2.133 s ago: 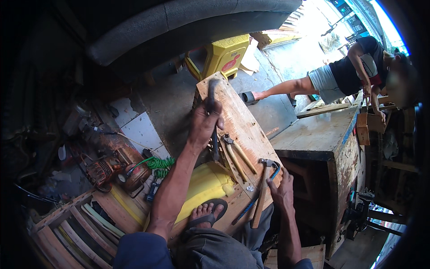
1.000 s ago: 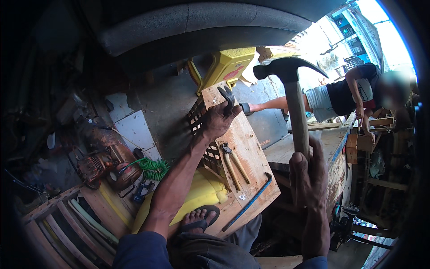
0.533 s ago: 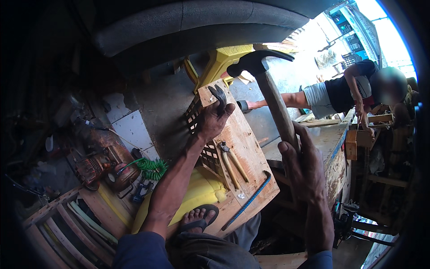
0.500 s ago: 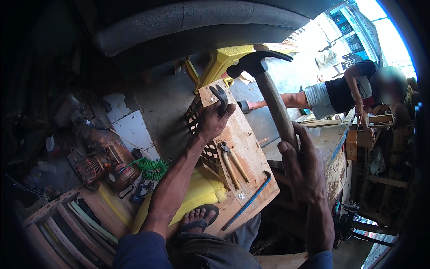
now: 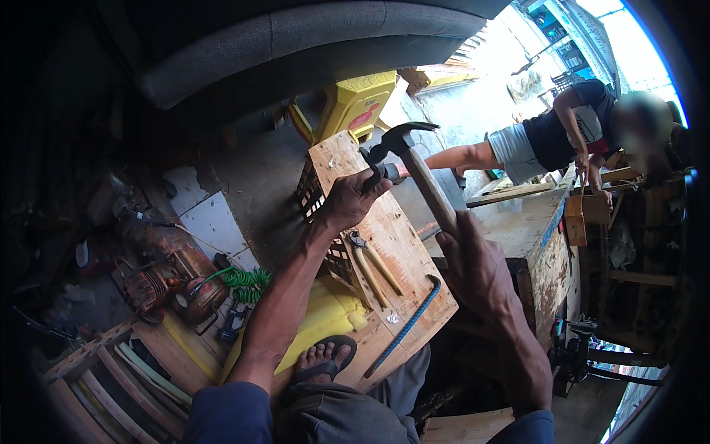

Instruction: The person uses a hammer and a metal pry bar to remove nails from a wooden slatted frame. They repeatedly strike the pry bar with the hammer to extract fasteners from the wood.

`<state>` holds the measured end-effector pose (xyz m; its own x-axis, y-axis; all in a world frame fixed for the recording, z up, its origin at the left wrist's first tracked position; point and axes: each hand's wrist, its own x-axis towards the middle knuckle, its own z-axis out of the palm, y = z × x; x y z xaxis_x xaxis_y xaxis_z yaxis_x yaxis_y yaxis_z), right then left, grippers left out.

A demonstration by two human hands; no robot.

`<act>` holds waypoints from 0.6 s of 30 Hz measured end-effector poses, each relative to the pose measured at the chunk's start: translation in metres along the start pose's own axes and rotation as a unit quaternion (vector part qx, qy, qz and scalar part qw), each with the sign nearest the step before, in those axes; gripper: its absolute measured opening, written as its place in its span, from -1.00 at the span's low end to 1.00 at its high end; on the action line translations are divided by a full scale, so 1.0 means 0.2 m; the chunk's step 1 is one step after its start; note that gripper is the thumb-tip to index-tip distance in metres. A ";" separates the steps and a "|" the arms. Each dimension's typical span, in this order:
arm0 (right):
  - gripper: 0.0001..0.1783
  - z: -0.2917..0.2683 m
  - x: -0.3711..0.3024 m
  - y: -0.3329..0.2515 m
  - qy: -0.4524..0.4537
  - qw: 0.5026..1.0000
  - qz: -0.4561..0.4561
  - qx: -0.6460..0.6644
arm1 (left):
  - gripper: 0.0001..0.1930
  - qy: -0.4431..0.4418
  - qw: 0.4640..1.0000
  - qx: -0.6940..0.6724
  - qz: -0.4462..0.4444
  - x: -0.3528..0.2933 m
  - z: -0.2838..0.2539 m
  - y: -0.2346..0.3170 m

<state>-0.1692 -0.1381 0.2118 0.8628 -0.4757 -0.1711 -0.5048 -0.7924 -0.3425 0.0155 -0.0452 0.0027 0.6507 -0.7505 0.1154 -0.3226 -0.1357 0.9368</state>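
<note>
My right hand [image 5: 477, 266] is wrapped round the wooden handle of a claw hammer [image 5: 430, 186]. The hammer's dark head is close to a black curved metal piece [image 5: 376, 175] that my left hand [image 5: 347, 201] grips; whether they touch, I cannot tell. Beneath both hands is a wooden board [image 5: 399, 222] with a dark lattice crate [image 5: 307, 194] along its left side. Yellow-handled pincers [image 5: 376, 271] lie on the board, a little nearer than my left hand. Closer still lies a bent blue ribbed rod [image 5: 407, 325]. A small shiny scrap [image 5: 393, 317] rests beside it.
A yellow stool [image 5: 355, 103] stands beyond the board. On the left are a rusty compressor [image 5: 170, 274] and a green coiled hose [image 5: 248, 283]. A yellow plastic container [image 5: 307, 318] sits by my sandalled foot. To the right, another person [image 5: 547, 137] works at a worn bench [image 5: 510, 222].
The hammer has come down and left, its head now close to the black metal piece. My left hand keeps its grip on that piece. The view has shifted slightly.
</note>
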 end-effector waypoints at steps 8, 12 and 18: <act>-0.61 0.09 -0.02 0.00 0.086 0.991 -0.066 0.081 | -0.36 0.020 0.999 -0.040 -0.025 -0.03 -0.02 -0.14; -0.74 -0.13 0.02 -0.12 -0.009 0.996 0.026 0.085 | -0.36 0.003 0.999 -0.028 -0.043 -0.06 0.00 -0.14; -0.68 -0.01 0.13 -0.04 0.046 0.993 -0.104 0.011 | -0.35 0.057 0.995 -0.078 -0.017 -0.04 -0.02 -0.14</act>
<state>-0.1419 -0.1450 0.2121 0.9421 -0.3352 -0.0099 -0.3133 -0.8693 -0.3823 0.0229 -0.0330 -0.0232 0.7359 -0.6678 0.1119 -0.1944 -0.0500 0.9796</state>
